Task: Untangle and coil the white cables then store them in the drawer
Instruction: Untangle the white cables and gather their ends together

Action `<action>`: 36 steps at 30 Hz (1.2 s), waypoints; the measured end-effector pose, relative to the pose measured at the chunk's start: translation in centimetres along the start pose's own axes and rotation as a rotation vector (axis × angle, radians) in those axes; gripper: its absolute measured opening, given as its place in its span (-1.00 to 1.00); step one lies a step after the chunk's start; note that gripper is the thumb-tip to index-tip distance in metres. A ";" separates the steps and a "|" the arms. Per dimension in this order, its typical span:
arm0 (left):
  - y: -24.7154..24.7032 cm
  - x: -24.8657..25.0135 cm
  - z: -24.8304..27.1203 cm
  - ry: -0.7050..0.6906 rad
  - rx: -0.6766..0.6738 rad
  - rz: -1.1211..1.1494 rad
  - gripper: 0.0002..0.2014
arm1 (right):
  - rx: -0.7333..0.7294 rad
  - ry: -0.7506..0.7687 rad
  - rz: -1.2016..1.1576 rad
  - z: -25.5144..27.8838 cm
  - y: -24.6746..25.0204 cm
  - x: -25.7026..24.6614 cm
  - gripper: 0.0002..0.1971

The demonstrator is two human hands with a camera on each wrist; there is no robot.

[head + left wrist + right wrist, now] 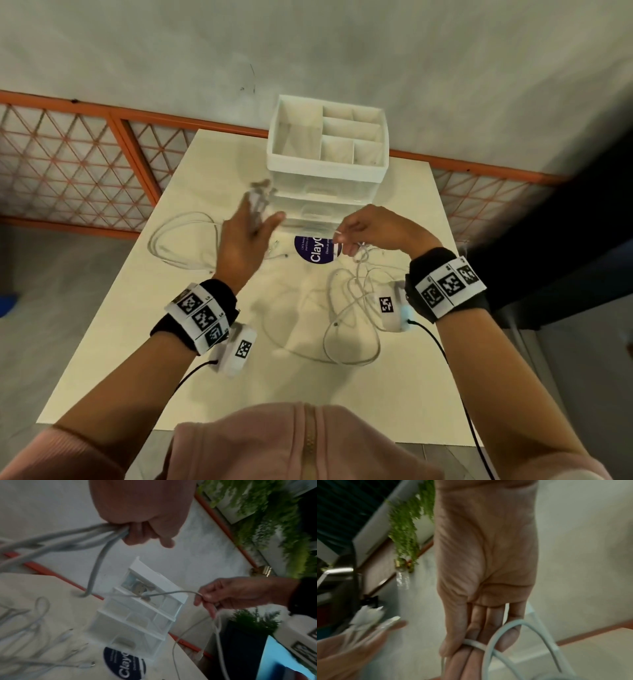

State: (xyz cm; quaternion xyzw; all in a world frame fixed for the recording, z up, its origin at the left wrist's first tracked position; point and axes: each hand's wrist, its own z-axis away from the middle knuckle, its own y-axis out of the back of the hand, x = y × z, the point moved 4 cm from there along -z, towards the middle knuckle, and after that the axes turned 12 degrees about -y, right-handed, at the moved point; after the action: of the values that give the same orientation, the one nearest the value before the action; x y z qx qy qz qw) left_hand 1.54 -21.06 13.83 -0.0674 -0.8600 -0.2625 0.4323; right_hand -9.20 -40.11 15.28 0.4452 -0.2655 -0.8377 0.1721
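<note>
Thin white cables (346,308): loose tangled loops on cream table, right of centre; 1 strand rises to the right hand, pinched. Second group of white cable loops (178,240) lies flat at left. Bundle of white cable ends (258,202) gripped in left hand, raised, blurred. White translucent plastic drawer unit (329,178), compartmented open top tray, stands at far table edge; drawers closed.

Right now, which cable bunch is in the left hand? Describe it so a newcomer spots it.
Start at the white drawer unit at the table's far edge. Just left of its front, the left hand is raised, gripping a cable bunch. Unlike the loose loops lying flat, it is off the table, connector ends sticking up.
</note>
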 end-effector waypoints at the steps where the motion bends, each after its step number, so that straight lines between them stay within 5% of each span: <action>1: -1.1 0.7 -0.1 -0.055 -0.125 0.037 -0.55 | -0.040 0.024 0.009 0.1 -0.4 -1.2 -0.76; 3: -2.7 0.9 -0.1 -0.107 -0.289 0.057 -0.73 | -0.099 0.073 0.006 0.4 -1.0 -3.1 -0.83; 6: -3.0 0.7 -0.2 -0.075 -0.301 0.043 -0.83 | -0.095 0.093 -0.036 0.4 -1.0 -3.4 -0.93; 14: -0.9 2.2 -0.7 -0.190 -0.044 -0.071 -0.73 | 0.041 0.003 0.076 -1.7 -1.9 1.6 -0.87; 19: 1.0 0.7 -1.6 -0.110 0.112 -0.118 -0.69 | 0.278 0.070 -0.201 -1.1 -0.6 2.6 -0.62; 22: 2.2 -0.3 -1.9 -0.017 0.184 -0.098 -0.66 | 0.251 0.051 -0.258 -0.9 -0.3 3.8 -0.65; 24: 2.8 -0.7 -2.1 0.018 0.205 -0.094 -0.65 | 0.228 -0.004 -0.192 -1.2 -0.6 4.8 -0.81; 28: 3.5 -1.1 -2.4 0.020 0.249 -0.111 -0.66 | 0.294 -0.160 -0.143 -1.4 -1.5 7.3 -0.81; 33: 4.2 -1.3 -2.0 0.019 0.277 -0.094 -0.69 | 0.342 -0.689 -0.008 -1.3 -1.4 13.3 -0.84; 36: 3.8 -0.8 -2.0 0.003 0.195 -0.054 -0.77 | 0.317 -0.748 0.255 -1.5 -1.6 12.4 -0.41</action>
State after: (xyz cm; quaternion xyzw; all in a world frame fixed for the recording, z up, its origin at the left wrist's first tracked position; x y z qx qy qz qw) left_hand 4.71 -18.78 15.67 -0.0014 -0.8824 -0.1890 0.4308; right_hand -14.81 -45.79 5.56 0.0954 -0.4881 -0.8623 0.0956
